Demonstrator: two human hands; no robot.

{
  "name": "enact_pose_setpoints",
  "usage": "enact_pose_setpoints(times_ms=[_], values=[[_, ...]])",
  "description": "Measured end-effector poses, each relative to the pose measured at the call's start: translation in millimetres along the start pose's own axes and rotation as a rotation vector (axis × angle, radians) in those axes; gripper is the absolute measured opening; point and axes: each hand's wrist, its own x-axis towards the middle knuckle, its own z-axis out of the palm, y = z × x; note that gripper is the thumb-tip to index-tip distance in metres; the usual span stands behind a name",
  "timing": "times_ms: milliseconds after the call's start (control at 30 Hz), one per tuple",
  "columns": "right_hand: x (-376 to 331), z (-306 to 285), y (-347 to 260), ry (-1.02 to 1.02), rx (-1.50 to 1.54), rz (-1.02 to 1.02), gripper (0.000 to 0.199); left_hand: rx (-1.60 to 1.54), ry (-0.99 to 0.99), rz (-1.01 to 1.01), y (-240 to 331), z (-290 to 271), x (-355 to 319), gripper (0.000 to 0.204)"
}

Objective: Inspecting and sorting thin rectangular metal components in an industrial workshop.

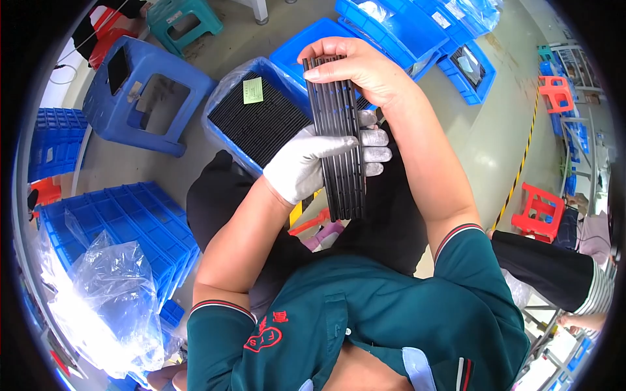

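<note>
A bundle of long, thin black strips (pixel 340 176) stands upright in front of my lap. My left hand (pixel 300 163), in a pale grey glove, is wrapped round its middle, thumb across the front and fingertips showing on the right side. Bare, my right hand (pixel 358 65) grips the upper end of the same bundle, its thumb lying over the strips. Just beyond my left knee is a blue bin lined with clear plastic (pixel 215 94). Rows of similar black strips (pixel 251 127) fill it, and a pale green paper label (pixel 253 90) lies on top.
Further blue bins (pixel 398 29) stand beyond my hands. A blue stool (pixel 186 120) is left of the lined bin, a green stool (pixel 176 23) behind it. Stacked blue crates (pixel 130 215) with clear plastic film (pixel 114 280) rise at my left. Another person's dark-clad leg (pixel 541 264) is at right.
</note>
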Motion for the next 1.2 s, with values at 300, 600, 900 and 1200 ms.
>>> enact_pose_setpoints(times_ms=[300,600,900,1200], values=[[0.7,-6.0,1.6,-0.006,0.032,0.026,0.034,-0.023,0.000,-0.013,-0.6,-0.8,0.6,0.053],[3.6,-7.1,1.6,-0.021,-0.026,0.009,0.035,-0.035,-0.007,-0.008,-0.9,-2.6,1.3,0.050],[8.0,-3.6,1.8,-0.044,-0.042,-0.025,0.035,-0.052,0.006,-0.017,-3.2,-4.6,1.3,0.049],[9.1,-7.1,3.7,0.022,-0.011,-0.092,0.035,-0.021,0.033,0.005,-1.3,-4.1,2.1,0.051]])
